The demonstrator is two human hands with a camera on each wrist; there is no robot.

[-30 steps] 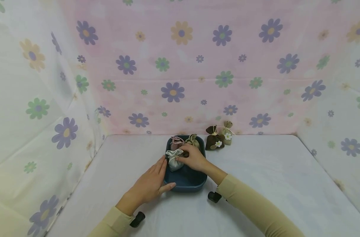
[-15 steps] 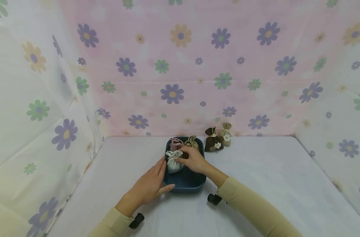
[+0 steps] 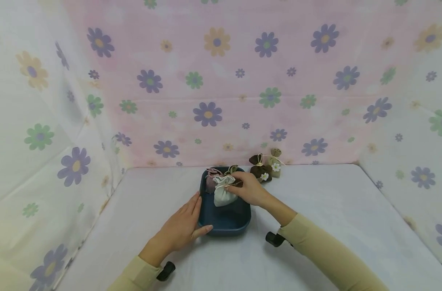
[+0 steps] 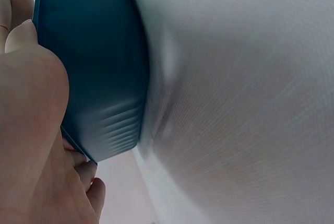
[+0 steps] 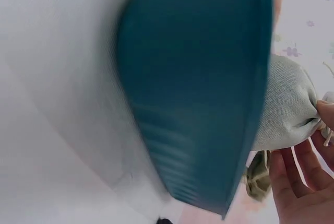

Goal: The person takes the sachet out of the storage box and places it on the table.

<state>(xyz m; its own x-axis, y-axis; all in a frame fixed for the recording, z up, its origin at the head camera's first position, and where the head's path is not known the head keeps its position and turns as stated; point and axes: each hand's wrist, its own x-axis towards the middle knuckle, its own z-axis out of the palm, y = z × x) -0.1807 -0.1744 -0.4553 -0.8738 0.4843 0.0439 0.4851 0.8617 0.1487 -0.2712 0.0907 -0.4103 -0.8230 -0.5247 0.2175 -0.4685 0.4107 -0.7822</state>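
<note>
My right hand (image 3: pixel 251 189) pinches the gathered neck of a pale grey drawstring pouch (image 3: pixel 224 197) above the dark blue basin (image 3: pixel 226 231). In the right wrist view, thumb and fingers close on the neck of the pouch (image 5: pixel 286 104), whose body shows above the rim. My left hand (image 3: pixel 179 226) rests against the basin's left side, fingers extended along the rim and thumb at the front corner. Behind the held pouch, a dusty pink pouch (image 3: pixel 210 186) and an olive pouch (image 3: pixel 231 171) sit at the basin's far end, the olive one mostly hidden by my right hand.
Right of the basin's far end, a dark brown pouch (image 3: pixel 256 171) and a beige pouch (image 3: pixel 275 166) with white flowers stand near the back edge of the white table (image 3: pixel 315 210). A flowered pink cloth (image 3: pixel 293 105) rises behind it.
My right hand has lifted the grey pouch and carried it rightward from the basin's left side, revealing more of the pink pouch. The left hand stays at the rim.
</note>
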